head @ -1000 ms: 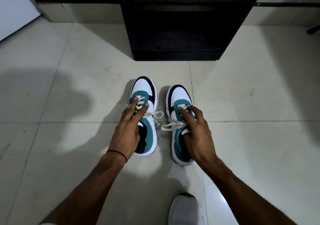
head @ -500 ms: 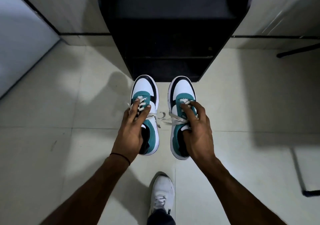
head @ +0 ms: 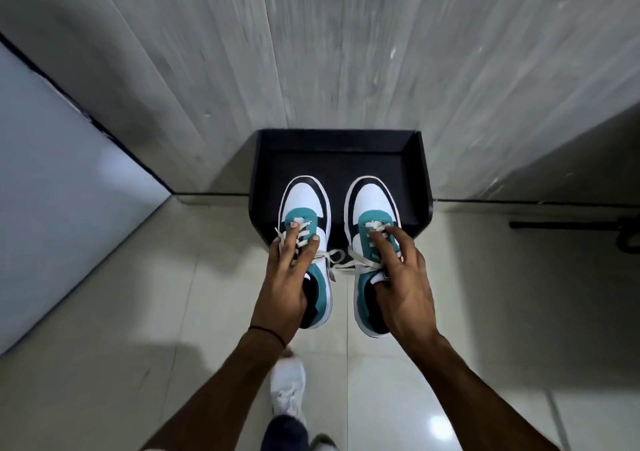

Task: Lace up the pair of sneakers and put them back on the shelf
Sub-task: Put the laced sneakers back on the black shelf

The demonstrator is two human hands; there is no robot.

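Carrying one sneaker in each of the hands, the person holds the pair at the frame's centre, toes over the black shelf point(head: 341, 159). The left hand point(head: 287, 287) clamps the left sneaker point(head: 304, 204) at tongue and laces; the right hand point(head: 403, 284) grips the right sneaker point(head: 372, 204) likewise. Lacing looks done; next, I judge, both must be lowered level onto the shelf's top, loose bows point(head: 341, 260) kept clear.

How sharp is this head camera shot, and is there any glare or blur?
Head view: the wall is streaked with motion blur; both sneakers, left and right, stay fairly sharp; a glare spot lies on the floor tile; wide-angle bending tilts the wall lines.
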